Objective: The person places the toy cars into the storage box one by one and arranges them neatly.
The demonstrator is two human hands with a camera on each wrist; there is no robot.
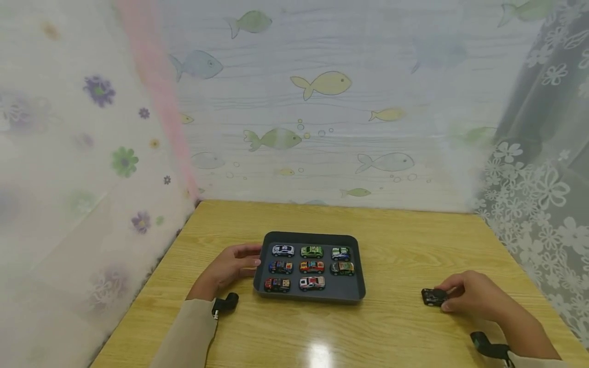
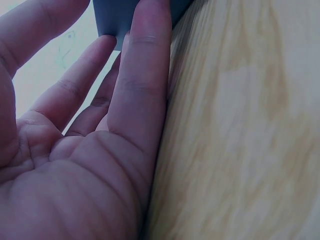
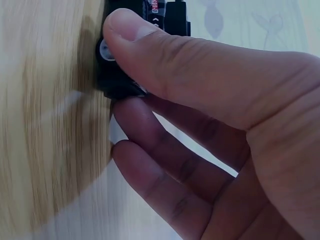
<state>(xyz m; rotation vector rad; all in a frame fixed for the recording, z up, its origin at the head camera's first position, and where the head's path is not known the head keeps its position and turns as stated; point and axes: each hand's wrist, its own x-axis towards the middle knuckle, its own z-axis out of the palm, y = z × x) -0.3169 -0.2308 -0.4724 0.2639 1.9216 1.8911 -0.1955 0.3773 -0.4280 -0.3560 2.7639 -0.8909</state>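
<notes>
A dark grey tray (image 1: pixel 340 294) with raised walls lies on the table and holds several small toy cars in rows. My left hand (image 1: pixel 234 268) rests at the tray's left wall, its fingertips touching it; in the left wrist view the fingers reach the grey wall (image 2: pixel 112 22) fairly straight. Well to the right of the tray, my right hand (image 1: pixel 474 296) pinches a black toy car (image 1: pixel 430 296) between thumb and fingers, down at the tabletop. In the right wrist view the thumb lies across the black car's side, near a wheel (image 3: pixel 106 50).
In the tray's back row stand a white car (image 1: pixel 282 250), a green one (image 1: pixel 311 251) and a green-and-white one (image 1: pixel 340 253). A red-and-white car (image 1: pixel 312 283) is in the front row, with bare tray floor right of it. Printed curtains border the wooden table (image 1: pixel 391 240).
</notes>
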